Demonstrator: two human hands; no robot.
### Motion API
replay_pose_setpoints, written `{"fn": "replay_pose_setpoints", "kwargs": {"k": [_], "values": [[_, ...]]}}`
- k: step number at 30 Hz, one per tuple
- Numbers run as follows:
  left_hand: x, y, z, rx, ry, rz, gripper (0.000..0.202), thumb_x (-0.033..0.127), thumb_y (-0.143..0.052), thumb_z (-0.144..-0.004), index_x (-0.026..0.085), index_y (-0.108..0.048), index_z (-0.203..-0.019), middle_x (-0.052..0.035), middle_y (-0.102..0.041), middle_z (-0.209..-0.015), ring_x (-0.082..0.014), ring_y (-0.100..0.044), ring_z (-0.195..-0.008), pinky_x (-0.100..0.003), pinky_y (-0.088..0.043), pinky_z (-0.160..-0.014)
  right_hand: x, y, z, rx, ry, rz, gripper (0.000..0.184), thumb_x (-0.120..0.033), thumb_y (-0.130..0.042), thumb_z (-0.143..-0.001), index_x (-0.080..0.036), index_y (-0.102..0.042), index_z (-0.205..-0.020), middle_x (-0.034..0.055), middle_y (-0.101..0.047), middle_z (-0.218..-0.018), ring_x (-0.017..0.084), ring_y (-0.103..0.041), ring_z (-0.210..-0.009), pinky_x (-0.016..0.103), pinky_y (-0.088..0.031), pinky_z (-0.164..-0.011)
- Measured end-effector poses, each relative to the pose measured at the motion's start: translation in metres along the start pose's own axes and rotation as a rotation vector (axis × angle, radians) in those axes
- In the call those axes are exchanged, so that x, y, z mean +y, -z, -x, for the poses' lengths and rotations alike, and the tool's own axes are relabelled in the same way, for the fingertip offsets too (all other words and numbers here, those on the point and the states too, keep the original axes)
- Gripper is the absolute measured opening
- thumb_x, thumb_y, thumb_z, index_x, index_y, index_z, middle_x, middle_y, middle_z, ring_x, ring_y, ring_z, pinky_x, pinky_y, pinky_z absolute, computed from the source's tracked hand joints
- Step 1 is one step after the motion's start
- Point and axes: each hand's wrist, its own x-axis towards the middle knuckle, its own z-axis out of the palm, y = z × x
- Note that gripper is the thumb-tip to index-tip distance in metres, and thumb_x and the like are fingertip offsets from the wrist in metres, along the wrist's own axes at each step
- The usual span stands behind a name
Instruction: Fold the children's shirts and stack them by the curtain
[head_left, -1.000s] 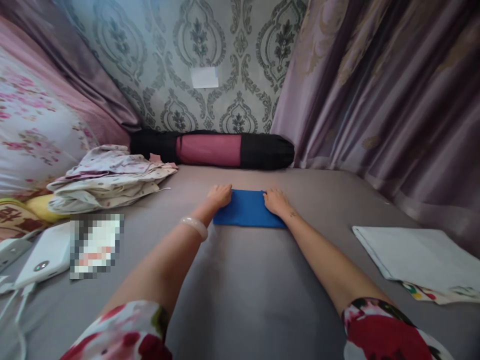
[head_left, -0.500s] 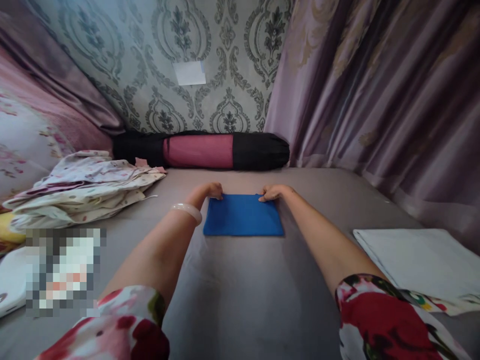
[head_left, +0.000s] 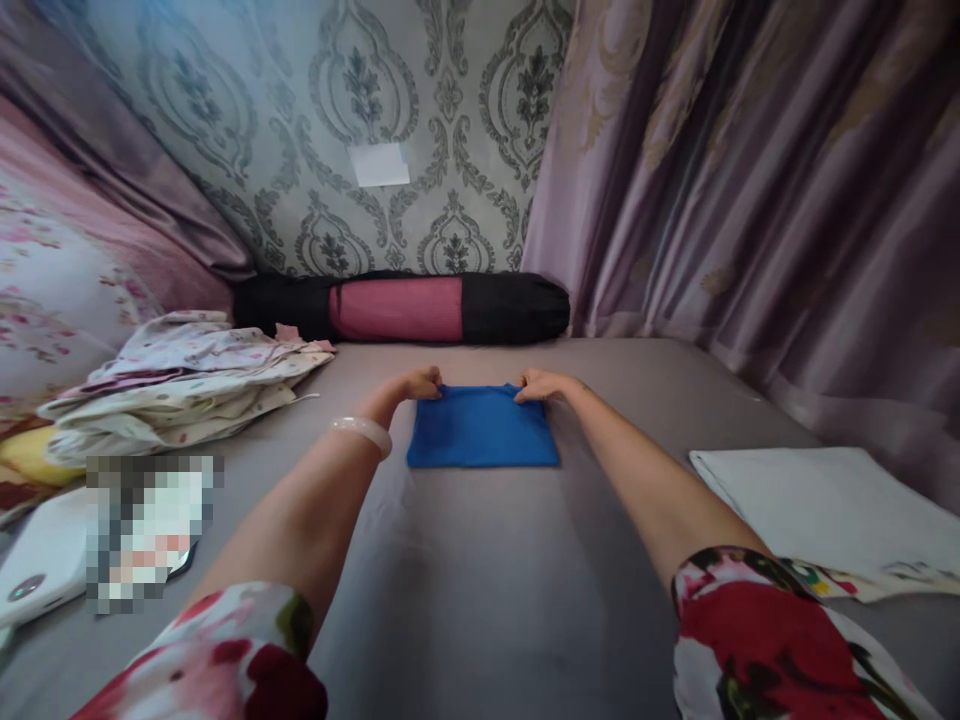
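A blue cloth, folded into a flat rectangle, lies on the grey bed sheet in front of me. My left hand pinches its far left corner, fingers closed on the fabric. At the far right corner my right hand grips the cloth in the same way, thumb towards me. The far edge bunches a little between the two hands, while the near edge rests flat on the sheet. A pale bangle circles my left wrist.
Rumpled patterned fabrics are piled at the left. Nearer stand a white device and a blurred-out item. Folded white cloth lies at the right. A black and pink roll bag sits against the wall, beside purple curtains.
The cloth's far edge has puckered slightly where my hands hold it. Both hands stay at the far corners. The camera view has shifted a little.
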Motion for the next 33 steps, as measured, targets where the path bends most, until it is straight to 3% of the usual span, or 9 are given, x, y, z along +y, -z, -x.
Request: {"fn": "replay_pose_setpoints", "kwargs": {"k": [5,9,14,18,20,23,29,33], "values": [[0.010,0.023,0.027,-0.015,-0.048,0.072,0.033,0.017,-0.056,-0.065,0.016,-0.064,-0.097,-0.0047,-0.069,-0.091,-0.0176,-0.063,-0.083,-0.024,-0.047,-0.069,-0.001,0.015,0.024,0.066,0.059,-0.233,0.045,-0.023,-0.074,-0.069,-0.017,-0.065,-0.113,0.0062,-0.070,-0.103,0.018,-0.064,-0.090,0.024,-0.050,-0.072],[0.017,0.048,0.047,-0.043,-0.138,0.067,0.016,0.022,-0.056,-0.066,0.017,-0.068,-0.076,-0.0012,-0.068,-0.077,-0.0175,-0.062,-0.079,-0.023,-0.046,-0.071,-0.004,0.036,0.053,-0.015,0.138,-0.350,0.031,-0.023,-0.073,-0.072,-0.019,-0.072,-0.102,0.0039,-0.072,-0.102,0.018,-0.066,-0.091,0.024,-0.051,-0.076],[0.026,0.075,0.064,0.125,-0.285,0.148,0.029,0.024,-0.056,-0.068,0.015,-0.069,-0.092,-0.0021,-0.069,-0.086,-0.0171,-0.061,-0.084,-0.025,-0.046,-0.078,-0.013,0.059,0.080,0.061,0.194,-0.361,0.028,-0.019,-0.070,-0.073,-0.018,-0.072,-0.101,0.0039,-0.073,-0.095,0.018,-0.066,-0.087,0.026,-0.051,-0.077],[0.034,0.081,0.079,0.364,-0.311,0.054,0.033,0.019,-0.052,-0.072,0.016,-0.067,-0.101,-0.0032,-0.070,-0.094,-0.0183,-0.061,-0.089,-0.028,-0.045,-0.083,-0.021,0.063,0.088,0.291,0.311,-0.184,0.039,-0.006,-0.057,-0.071,-0.016,-0.068,-0.107,0.0034,-0.070,-0.099,0.018,-0.063,-0.091,0.025,-0.048,-0.079],[0.035,0.074,0.086,0.497,-0.274,-0.037,0.034,0.016,-0.050,-0.074,0.018,-0.067,-0.103,-0.0039,-0.070,-0.098,-0.0194,-0.061,-0.092,-0.031,-0.043,-0.088,-0.022,0.055,0.089,0.448,0.367,-0.031,0.043,-0.003,-0.053,-0.069,-0.016,-0.067,-0.107,0.0046,-0.066,-0.103,0.018,-0.059,-0.094,0.025,-0.045,-0.083],[0.028,0.051,0.094,0.564,-0.256,-0.148,0.036,0.010,-0.047,-0.074,0.021,-0.066,-0.104,-0.0037,-0.071,-0.096,-0.0198,-0.062,-0.093,-0.036,-0.036,-0.097,-0.020,0.032,0.091,0.580,0.416,0.144,0.042,-0.002,-0.050,-0.069,-0.017,-0.066,-0.104,0.0065,-0.061,-0.103,0.019,-0.054,-0.097,0.027,-0.041,-0.088],[-0.001,-0.014,0.110,0.525,-0.393,-0.214,0.040,0.004,-0.041,-0.074,0.023,-0.062,-0.101,-0.0010,-0.070,-0.095,-0.0179,-0.063,-0.092,-0.044,-0.026,-0.106,-0.004,-0.026,0.104,0.522,0.532,0.194,0.038,-0.002,-0.046,-0.070,-0.019,-0.061,-0.100,0.0063,-0.055,-0.097,0.020,-0.049,-0.093,0.031,-0.039,-0.087],[-0.015,-0.042,0.129,0.492,-0.508,-0.245,0.041,0.003,-0.037,-0.076,0.023,-0.059,-0.103,-0.0031,-0.068,-0.103,-0.0172,-0.060,-0.100,-0.041,-0.030,-0.104,0.004,-0.052,0.117,0.477,0.580,0.205,0.039,-0.001,-0.044,-0.071,-0.020,-0.058,-0.102,0.0065,-0.055,-0.101,0.021,-0.047,-0.095,0.032,-0.038,-0.087]]}}
